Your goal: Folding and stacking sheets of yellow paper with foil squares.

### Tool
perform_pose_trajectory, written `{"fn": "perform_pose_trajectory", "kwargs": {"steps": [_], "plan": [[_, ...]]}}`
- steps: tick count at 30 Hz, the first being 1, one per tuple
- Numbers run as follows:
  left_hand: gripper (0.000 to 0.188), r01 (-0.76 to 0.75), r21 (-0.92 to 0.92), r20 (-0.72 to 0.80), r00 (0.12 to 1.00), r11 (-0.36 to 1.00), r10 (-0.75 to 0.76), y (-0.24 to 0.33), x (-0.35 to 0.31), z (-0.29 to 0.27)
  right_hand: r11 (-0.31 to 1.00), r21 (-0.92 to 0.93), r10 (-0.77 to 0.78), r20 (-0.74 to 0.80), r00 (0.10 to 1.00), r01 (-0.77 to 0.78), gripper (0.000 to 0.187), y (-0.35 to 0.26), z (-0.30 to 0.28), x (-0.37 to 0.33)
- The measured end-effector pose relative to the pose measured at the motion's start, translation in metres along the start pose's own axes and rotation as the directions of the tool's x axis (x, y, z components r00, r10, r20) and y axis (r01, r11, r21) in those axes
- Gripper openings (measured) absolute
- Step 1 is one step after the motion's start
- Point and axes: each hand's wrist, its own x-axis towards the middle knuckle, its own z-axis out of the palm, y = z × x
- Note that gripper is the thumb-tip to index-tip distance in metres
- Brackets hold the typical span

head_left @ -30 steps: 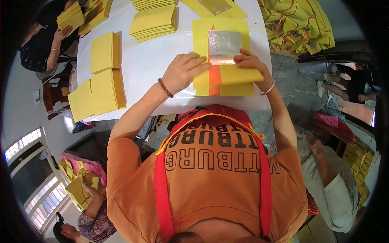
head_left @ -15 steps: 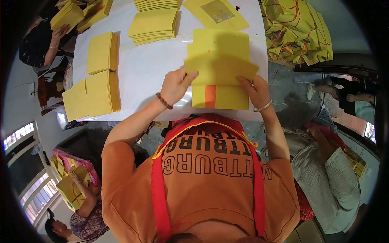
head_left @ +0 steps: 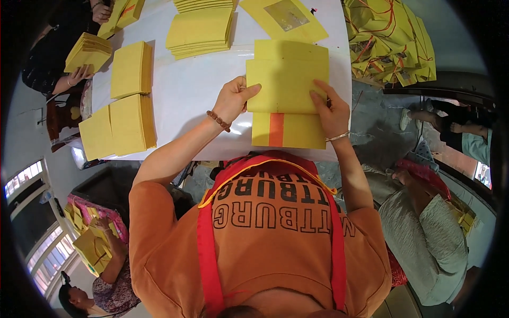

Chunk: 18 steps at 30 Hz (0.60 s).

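Note:
On the white table before me, a yellow paper sheet (head_left: 283, 87) lies across a longer yellow paper piece (head_left: 302, 132). An orange strip (head_left: 276, 130) runs up the lower piece and passes under the sheet. My left hand (head_left: 235, 99) pinches the sheet's left edge, thumb on top and the other fingers curled. At the opposite edge, my right hand (head_left: 331, 110) grips the sheet, thumb and fingertips pressed on its face. Just beyond lies a yellow sheet with a greyish rectangular patch (head_left: 287, 16).
Stacks of yellow paper (head_left: 199, 32) stand at the table's far side and a row of stacks (head_left: 130, 69) at its left. A heap of yellow pieces with red cords (head_left: 392, 42) is at far right. At far left a person's hand (head_left: 80, 74) holds a yellow bundle (head_left: 90, 52).
The sheet between my hands, tilted and bowed before, now lies flatter and squarer over the lower piece. My right hand has shifted slightly. At far left, the person's bundle has come lower.

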Motion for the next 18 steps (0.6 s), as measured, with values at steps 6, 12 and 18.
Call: {"fn": "perform_pose_trajectory", "kwargs": {"steps": [6, 12, 18], "plan": [[0.019, 0.030, -0.009, -0.024, 0.999, 1.000, -0.030, 0.000, 0.002, 0.001, 1.000, -0.005, 0.007, -0.042, 0.999, -0.007, 0.028, 0.007, 0.007, 0.000], [0.017, -0.004, 0.041, -0.084, 0.996, 0.999, 0.007, 0.000, 0.000, 0.004, 1.000, -0.011, 0.009, -0.040, 0.999, -0.009, 0.028, 0.006, 0.009, 0.000], [0.020, -0.463, 0.540, -0.212, 0.733, 0.703, 0.646, 0.018, -0.011, 0.004, 0.999, -0.044, -0.012, -0.039, 0.999, 0.011, 0.028, 0.005, 0.008, 0.000]]}}
